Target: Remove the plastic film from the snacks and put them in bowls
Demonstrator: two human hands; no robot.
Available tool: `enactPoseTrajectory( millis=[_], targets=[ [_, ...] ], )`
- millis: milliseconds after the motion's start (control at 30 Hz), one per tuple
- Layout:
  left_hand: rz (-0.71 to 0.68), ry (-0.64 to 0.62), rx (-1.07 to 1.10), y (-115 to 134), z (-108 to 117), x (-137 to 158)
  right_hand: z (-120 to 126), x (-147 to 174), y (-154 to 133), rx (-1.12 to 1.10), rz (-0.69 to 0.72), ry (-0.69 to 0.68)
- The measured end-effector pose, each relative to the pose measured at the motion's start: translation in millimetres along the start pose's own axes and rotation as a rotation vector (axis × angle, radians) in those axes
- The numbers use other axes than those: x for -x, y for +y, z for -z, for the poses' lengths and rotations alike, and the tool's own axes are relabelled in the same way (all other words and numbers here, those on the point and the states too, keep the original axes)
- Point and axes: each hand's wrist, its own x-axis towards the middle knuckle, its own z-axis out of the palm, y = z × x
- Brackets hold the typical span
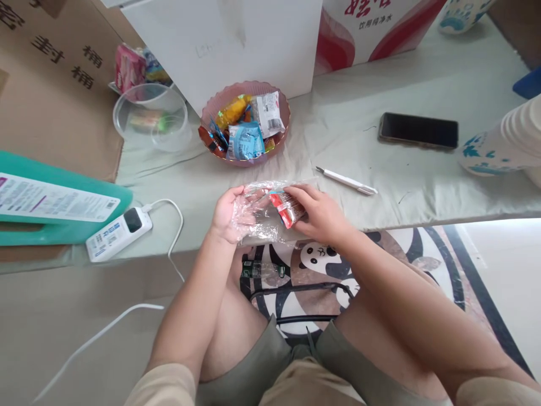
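My left hand (234,216) holds a crinkled clear plastic bag (266,228) at its left side; the fingers show through the film and the thumb lies along the top. My right hand (321,214) grips a small red packet (287,208) with thin brown sticks or stripes along it. Its fingers lie over the top and the thumb below. The packet's left end overlaps the bag, and I cannot tell whether it is inside. Both hands are above the front edge of the cloth-covered table (346,152).
Behind the hands stands a pink bowl (244,163) of wrapped snacks. To the right lie a white pen (346,180), a phone (418,131) and stacked paper cups (502,141). A clear tub (150,118), power strip (119,234) and green jug (63,197) are left.
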Motion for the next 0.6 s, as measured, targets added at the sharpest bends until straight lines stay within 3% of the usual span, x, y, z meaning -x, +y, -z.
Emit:
enactPoseTrajectory(
  millis=[133,333,600],
  targets=[
    [0.057,-0.040,0.080,5.4,0.6,-3.7,7.1,-0.2,10.4,-0.213,0.002,-0.001],
    [0.097,-0.004,0.128,12.5,-0.8,-8.5,10.8,0.4,20.3,-0.328,-0.061,0.067],
    [-0.002,0.108,0.031,16.0,2.1,-7.4,1.5,8.8,37.1,-0.400,-0.229,0.391]
  ],
)
